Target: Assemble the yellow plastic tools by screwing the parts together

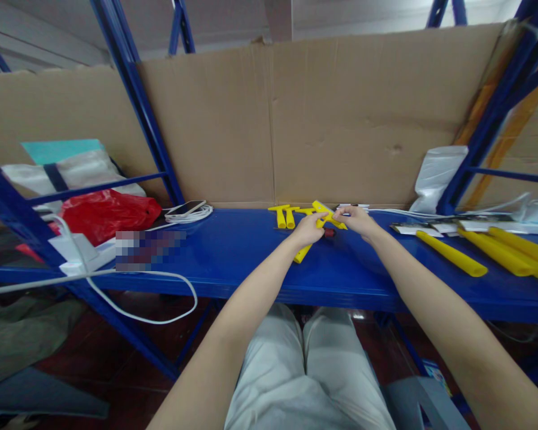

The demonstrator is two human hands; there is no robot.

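Here, clock directions are read from the person, with 12 o'clock straight ahead. At 10 o'clock, a crumpled red plastic bag (110, 214) is placed beyond a blue metal upright. Between 10 and 11 o'clock, a flat, rectangular smartphone (186, 208) is laid beside a coiled white cable (201, 214), on a long blue tabletop (237, 251). At 12 o'clock, the tabletop is backed by a tall brown cardboard panel (206, 131). Two yellow T-shaped tools (278, 217) are set side by side near the panel, crossbars toward it; a further yellow piece is partly hidden by the left hand (308, 232).

Just right of these, a yellow T-shaped tool with a slanted crossbar (321, 208) is held near its junction by the closed fingers of the left hand. Near this hand, a small dark-red cylinder (329, 233) is seen. At 1 o'clock, the fingers of the right hand (357, 221) are bent close to the crossbar's right end; whether they are closed on it cannot be told.

Between 1 and 2 o'clock, a white plastic bag (439, 179) is propped against the panel. At 2 o'clock, several long yellow tubular pieces (452, 255) are laid on the tabletop.
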